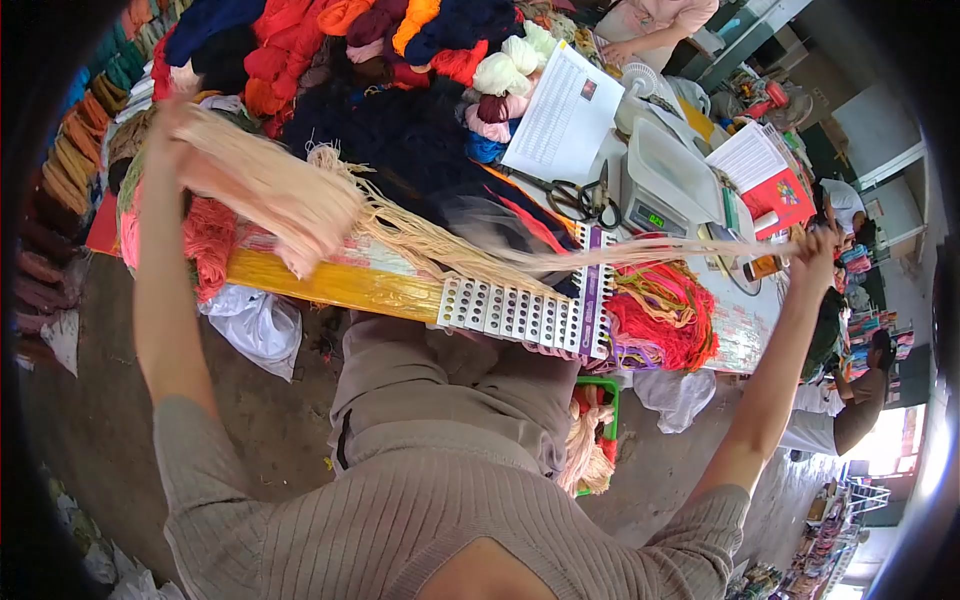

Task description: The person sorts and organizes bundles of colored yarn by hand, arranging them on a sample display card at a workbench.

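My left hand point(168, 135), smeared by motion, is raised at the far left and closed on a peach yarn skein point(270, 190). The skein hangs over the table edge. Out at the far right, my right hand point(815, 260) pinches the end of long pale yarn strands point(680, 248). They stretch back across the table and blur near the middle. Cream yarn strands point(410, 225) lie between the two hands. In front of me, a white card with rows of holes point(510, 312) rests at the table edge, beside a purple-striped strip point(595, 290).
Heaped yarn skeins point(290, 50) cover the back left. Black scissors point(590, 200), a digital scale point(655, 210) with a plastic tub point(675, 160) and a printed sheet point(565, 110) lie on the right. Red yarn point(660, 315) sits near the front edge. A person point(650, 30) works opposite.
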Demonstrator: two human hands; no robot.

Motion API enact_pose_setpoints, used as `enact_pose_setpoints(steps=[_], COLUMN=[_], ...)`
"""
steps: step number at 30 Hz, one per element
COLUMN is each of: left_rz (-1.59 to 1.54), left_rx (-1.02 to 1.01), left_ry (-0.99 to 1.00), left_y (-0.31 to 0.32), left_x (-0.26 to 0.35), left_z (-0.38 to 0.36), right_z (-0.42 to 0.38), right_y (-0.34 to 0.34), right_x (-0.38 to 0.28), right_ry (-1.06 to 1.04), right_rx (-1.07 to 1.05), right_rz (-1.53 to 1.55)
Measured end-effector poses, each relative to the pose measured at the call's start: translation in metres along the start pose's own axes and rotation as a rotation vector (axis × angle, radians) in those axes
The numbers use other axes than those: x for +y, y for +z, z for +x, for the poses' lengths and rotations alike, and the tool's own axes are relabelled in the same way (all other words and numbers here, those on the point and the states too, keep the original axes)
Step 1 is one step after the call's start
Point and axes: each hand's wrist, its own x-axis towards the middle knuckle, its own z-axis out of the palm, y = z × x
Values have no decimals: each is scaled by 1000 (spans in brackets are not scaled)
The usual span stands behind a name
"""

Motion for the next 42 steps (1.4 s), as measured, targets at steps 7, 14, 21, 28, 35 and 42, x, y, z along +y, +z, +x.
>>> enact_pose_setpoints(steps=[7,14,21,28,35,42], left_rz=[-652,-415,-9,88,196,-83], left_rx=[-30,-304,-618,79,228,-350], left_ry=[-37,-1172,-1223,-864,-642,-1287], left_y=[149,273,327,290,209,311], left_x=[144,1,-37,-75,-79,-31], left_z=[-71,-248,-326,-221,-206,-317], right_z=[-105,-276,-338,-347,-340,-343], right_y=[53,120,138,128,131,148], right_x=[45,192,254,268,260,265], right_ry=[-136,212,332,134,374,330], right_rx=[-246,-949,-974,-968,-936,-972], right_rz=[-485,-741,-652,-723,-571,-697])
